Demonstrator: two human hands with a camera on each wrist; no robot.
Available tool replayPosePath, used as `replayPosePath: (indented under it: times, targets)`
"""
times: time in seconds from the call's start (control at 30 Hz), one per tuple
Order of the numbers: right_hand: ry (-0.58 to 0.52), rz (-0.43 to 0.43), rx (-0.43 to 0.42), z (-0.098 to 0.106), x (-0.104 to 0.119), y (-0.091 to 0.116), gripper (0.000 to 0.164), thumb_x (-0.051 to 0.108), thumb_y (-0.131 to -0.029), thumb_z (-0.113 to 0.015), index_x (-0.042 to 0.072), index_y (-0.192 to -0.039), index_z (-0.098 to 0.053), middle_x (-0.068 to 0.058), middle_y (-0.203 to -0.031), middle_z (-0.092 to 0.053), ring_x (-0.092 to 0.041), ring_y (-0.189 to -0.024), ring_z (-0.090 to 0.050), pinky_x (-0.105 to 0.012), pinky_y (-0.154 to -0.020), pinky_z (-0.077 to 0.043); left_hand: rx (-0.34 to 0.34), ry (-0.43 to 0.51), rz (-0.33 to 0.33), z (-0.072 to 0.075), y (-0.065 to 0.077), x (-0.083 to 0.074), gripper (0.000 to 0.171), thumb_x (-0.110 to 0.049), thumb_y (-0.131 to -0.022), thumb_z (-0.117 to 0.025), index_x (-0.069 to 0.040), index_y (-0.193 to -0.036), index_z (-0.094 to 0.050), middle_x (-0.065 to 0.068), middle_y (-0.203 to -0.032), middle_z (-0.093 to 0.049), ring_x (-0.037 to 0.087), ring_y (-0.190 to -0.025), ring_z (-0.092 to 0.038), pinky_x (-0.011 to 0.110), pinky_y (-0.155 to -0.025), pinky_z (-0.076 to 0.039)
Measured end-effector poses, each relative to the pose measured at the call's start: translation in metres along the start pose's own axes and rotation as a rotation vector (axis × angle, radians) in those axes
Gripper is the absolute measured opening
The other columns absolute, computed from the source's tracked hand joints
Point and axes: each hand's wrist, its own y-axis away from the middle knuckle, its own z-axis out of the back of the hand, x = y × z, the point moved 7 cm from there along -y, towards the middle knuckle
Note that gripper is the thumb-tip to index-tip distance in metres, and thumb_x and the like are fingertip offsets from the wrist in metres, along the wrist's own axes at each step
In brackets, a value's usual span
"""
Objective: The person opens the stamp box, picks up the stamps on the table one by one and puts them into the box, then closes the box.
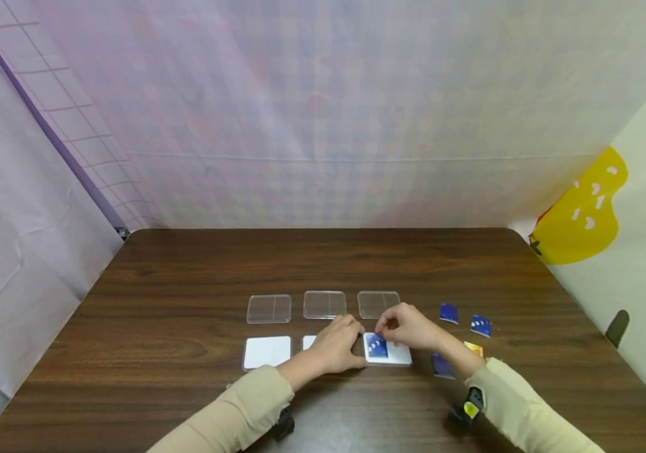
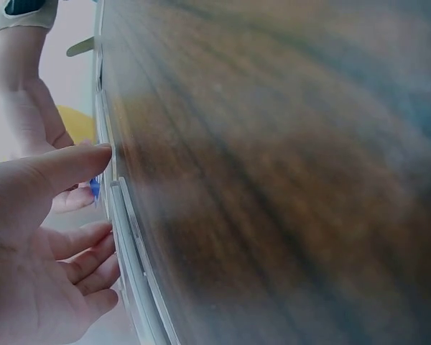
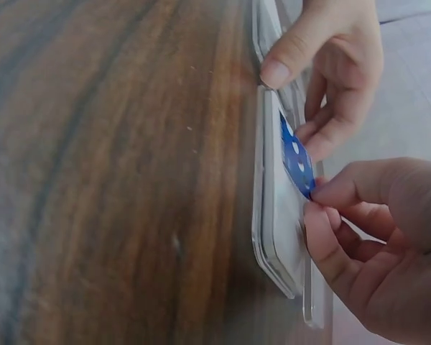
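My right hand (image 1: 413, 327) pinches the far edge of a small blue picture card (image 1: 378, 348) with white shapes on it. The card lies over the left half of a white square pad (image 1: 400, 356) in a clear rim, the rightmost of the near row. In the right wrist view, thumb and finger grip one corner of the blue card (image 3: 297, 157), which tilts slightly off the white pad (image 3: 281, 208). My left hand (image 1: 337, 345) rests by that pad's left edge, thumb and fingers spread. It partly covers the middle white pad (image 1: 308, 342).
Another white pad (image 1: 267, 353) lies at the left. Behind stand three clear plastic covers, left (image 1: 269, 309), middle (image 1: 325, 304) and right (image 1: 378, 304). Several small picture cards lie to the right, including a blue one (image 1: 481, 325) and an orange one (image 1: 474, 348) partly behind my right forearm.
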Motion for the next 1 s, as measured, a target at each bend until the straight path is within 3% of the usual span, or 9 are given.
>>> replayPosePath:
  times: [0.17,0.47,0.8,1.0]
  targets:
    - [0.117,0.035,-0.076,0.001,0.004,0.001,0.012,-0.006,-0.069,-0.059,0.003,-0.072,-0.067,0.002,-0.066,-0.062,0.0,-0.054,-0.046,-0.016,-0.047,-0.039,-0.005,-0.001,-0.002,0.002,0.0,-0.001,0.051,-0.035,-0.066,-0.077,-0.006,-0.105,-0.061,0.0,-0.098,-0.055,0.013,-0.09,-0.049,0.019,-0.08,-0.043]
    - [0.227,0.086,-0.155,-0.003,0.01,0.002,0.012,-0.004,-0.065,-0.06,0.005,-0.069,-0.065,0.005,-0.064,-0.059,0.0,-0.058,-0.049,-0.018,-0.053,-0.044,-0.002,-0.007,-0.009,0.003,0.001,-0.002,0.05,-0.035,-0.067,-0.077,-0.006,-0.104,-0.061,0.0,-0.098,-0.056,0.013,-0.09,-0.049,0.019,-0.081,-0.043]
    - [0.234,0.099,-0.173,-0.003,0.012,0.003,0.012,-0.005,-0.064,-0.062,0.004,-0.071,-0.065,0.0,-0.067,-0.06,-0.002,-0.06,-0.051,-0.017,-0.054,-0.045,0.001,-0.014,-0.008,0.003,0.0,-0.001,0.05,-0.035,-0.067,-0.077,-0.006,-0.104,-0.061,0.0,-0.098,-0.055,0.013,-0.09,-0.049,0.02,-0.08,-0.044]
    - [0.167,0.065,-0.165,0.009,0.009,0.008,0.008,-0.001,-0.073,-0.062,0.002,-0.079,-0.067,-0.004,-0.072,-0.062,-0.005,-0.066,-0.053,-0.019,-0.057,-0.046,-0.005,-0.015,-0.015,0.003,0.001,-0.002,0.05,-0.036,-0.067,-0.077,-0.005,-0.103,-0.061,0.001,-0.096,-0.055,0.013,-0.088,-0.049,0.019,-0.079,-0.044]
